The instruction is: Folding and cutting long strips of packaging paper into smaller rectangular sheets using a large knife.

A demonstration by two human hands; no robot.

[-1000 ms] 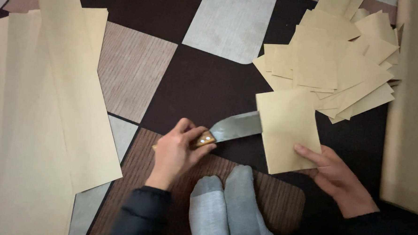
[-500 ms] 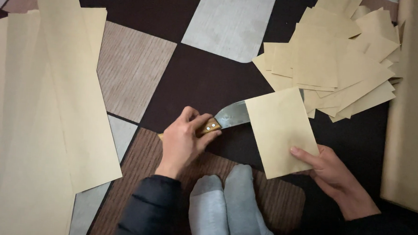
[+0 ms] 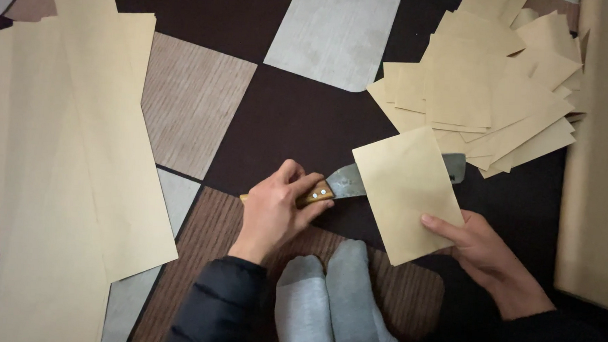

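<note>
My left hand (image 3: 275, 207) grips the wooden handle of a knife (image 3: 341, 184). Its metal blade runs to the right under a folded tan paper sheet (image 3: 406, 189), and the blade's tip shows past the sheet's far edge. My right hand (image 3: 481, 250) holds that sheet by its lower right side, fingers resting on top of it. The sheet lies tilted on the dark patterned floor mat (image 3: 292, 122), just in front of a pile of cut tan paper pieces (image 3: 485, 90).
Long tan paper strips (image 3: 65, 167) lie stacked along the left. A large tan sheet (image 3: 598, 156) stands at the right edge. My two feet in grey socks (image 3: 332, 302) rest at the bottom middle, between my arms.
The knife has slid to the right, its blade going under the folded sheet until the tip came out on the far side. My right hand shifted slightly upward with the sheet.
</note>
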